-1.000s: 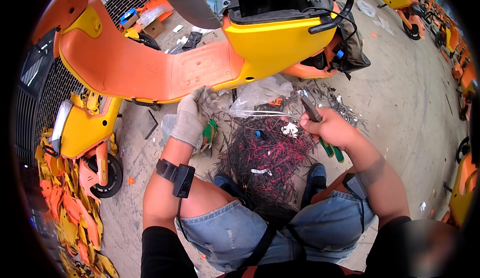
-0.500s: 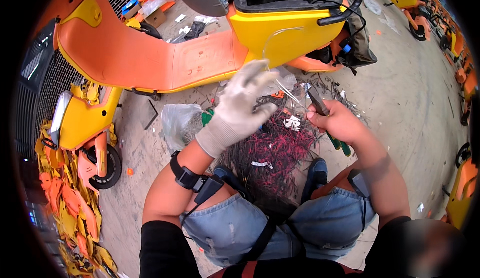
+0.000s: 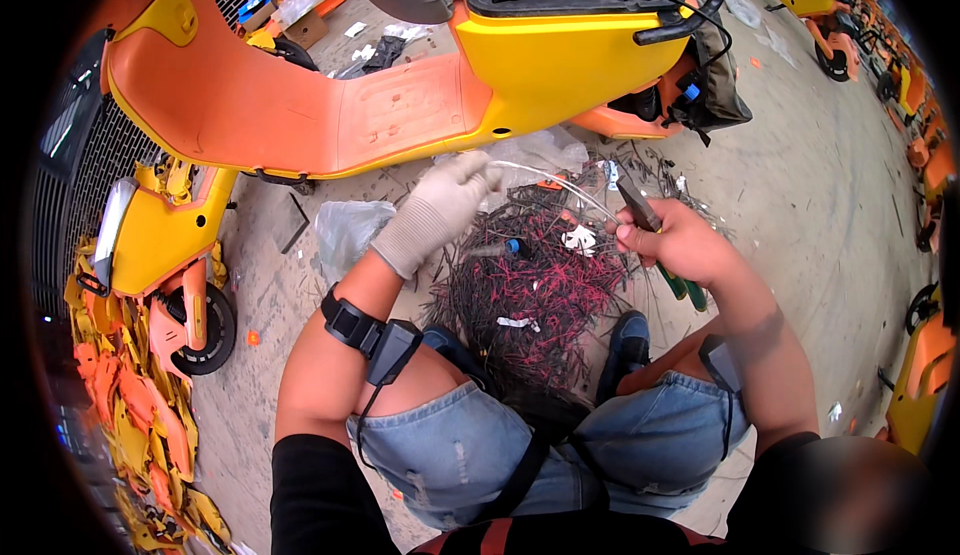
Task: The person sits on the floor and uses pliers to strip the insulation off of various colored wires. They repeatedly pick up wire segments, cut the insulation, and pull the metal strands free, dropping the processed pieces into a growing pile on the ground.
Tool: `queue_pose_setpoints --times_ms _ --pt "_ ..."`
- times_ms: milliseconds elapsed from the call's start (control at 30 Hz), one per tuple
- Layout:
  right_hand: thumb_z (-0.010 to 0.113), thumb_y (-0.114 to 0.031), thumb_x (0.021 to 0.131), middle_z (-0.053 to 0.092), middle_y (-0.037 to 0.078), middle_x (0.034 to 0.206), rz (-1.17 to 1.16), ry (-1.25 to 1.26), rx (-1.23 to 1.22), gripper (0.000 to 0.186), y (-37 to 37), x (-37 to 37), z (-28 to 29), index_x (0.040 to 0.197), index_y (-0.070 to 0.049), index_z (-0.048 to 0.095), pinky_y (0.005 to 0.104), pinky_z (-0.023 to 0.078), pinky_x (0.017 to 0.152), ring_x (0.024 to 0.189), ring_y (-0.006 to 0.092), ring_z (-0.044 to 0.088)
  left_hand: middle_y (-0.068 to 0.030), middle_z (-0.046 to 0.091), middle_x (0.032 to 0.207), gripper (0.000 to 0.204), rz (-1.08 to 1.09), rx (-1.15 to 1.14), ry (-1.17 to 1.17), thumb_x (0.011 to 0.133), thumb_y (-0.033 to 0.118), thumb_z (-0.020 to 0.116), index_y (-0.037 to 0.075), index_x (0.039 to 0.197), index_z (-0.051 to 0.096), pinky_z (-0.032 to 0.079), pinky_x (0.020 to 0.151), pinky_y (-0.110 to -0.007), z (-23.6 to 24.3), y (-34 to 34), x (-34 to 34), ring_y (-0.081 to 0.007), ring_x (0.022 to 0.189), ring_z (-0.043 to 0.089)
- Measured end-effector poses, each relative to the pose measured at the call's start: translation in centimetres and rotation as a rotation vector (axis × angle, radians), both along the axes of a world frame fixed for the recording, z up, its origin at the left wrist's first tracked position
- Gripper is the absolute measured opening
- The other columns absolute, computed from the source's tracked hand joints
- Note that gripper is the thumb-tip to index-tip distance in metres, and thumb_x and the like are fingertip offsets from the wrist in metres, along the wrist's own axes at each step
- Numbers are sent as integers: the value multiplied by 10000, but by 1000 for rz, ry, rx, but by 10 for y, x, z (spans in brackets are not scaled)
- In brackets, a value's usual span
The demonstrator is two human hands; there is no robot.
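Observation:
My left hand (image 3: 445, 200), in a pale work glove, is closed on one end of a bundle of thin white strands (image 3: 555, 178), wires or ties. The strands arch across to my bare right hand (image 3: 682, 243), which pinches their other end between thumb and finger. The same hand also holds a pair of pliers (image 3: 638, 205) with dark jaws pointing up and away and green handles (image 3: 685, 287) showing below the palm. Under both hands lies a wide heap of black and red clippings (image 3: 545, 290) on the floor, with a blue-capped bottle (image 3: 514, 246) on it.
A yellow and orange scooter (image 3: 400, 120) stands across the far side, close beyond my hands. Clear plastic bags (image 3: 350, 235) lie beside the heap. At left are another scooter (image 3: 160, 230) and piled yellow and orange panels (image 3: 140, 405). More scooters (image 3: 915, 385) line the right.
My left hand has moved left and nearer, its fingers closing on the white strands, which now stretch between both hands. My right hand stays nearly in place with the pliers.

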State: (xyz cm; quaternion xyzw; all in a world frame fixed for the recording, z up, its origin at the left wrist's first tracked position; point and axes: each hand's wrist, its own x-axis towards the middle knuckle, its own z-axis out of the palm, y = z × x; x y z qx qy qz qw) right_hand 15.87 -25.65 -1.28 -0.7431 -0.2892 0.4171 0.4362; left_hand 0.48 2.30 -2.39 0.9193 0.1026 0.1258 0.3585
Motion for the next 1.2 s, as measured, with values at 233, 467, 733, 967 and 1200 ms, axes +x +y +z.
queue_pose_setpoints --times_ms 233,467,733,967,1200 --pt "680 -267 916 638 6 779 106 -113 -120 267 4 4 -2 1018 -21 684 287 441 628 689 96 536 94 331 616 269 420 -845 102 1033 322 512 84 921 569 238 432 -223 14 28 -13 -32 482 298" --pt "672 -221 935 620 -10 798 -21 62 -21 163 17 1 -10 985 -67 648 250 424 660 720 75 528 84 346 627 254 319 -877 219 1052 297 480 83 952 576 227 439 -227 5 27 -21 -46 480 295" --pt "624 -203 970 631 1 835 -188 205 206 176 33 -15 -3 1028 -38 639 253 453 682 711 97 545 25 518 689 276 154 -933 253 1054 271 465 30 1081 596 368 462 -214 13 -18 -10 -72 552 486" --pt "614 -224 980 631 2 841 -284 424 281 199 36 -22 -3 1050 -39 640 266 488 657 706 90 573 -31 677 940 335 -144 -817 373 1065 310 431 54 1220 581 451 572 -194 24 -68 0 -76 689 581" --pt "622 -249 981 640 0 850 -238 283 297 223 38 -26 -5 1043 -37 649 249 454 681 708 82 537 42 588 873 379 -264 -784 400 1053 355 485 62 1282 563 459 655 -217 30 -87 1 -32 774 536"
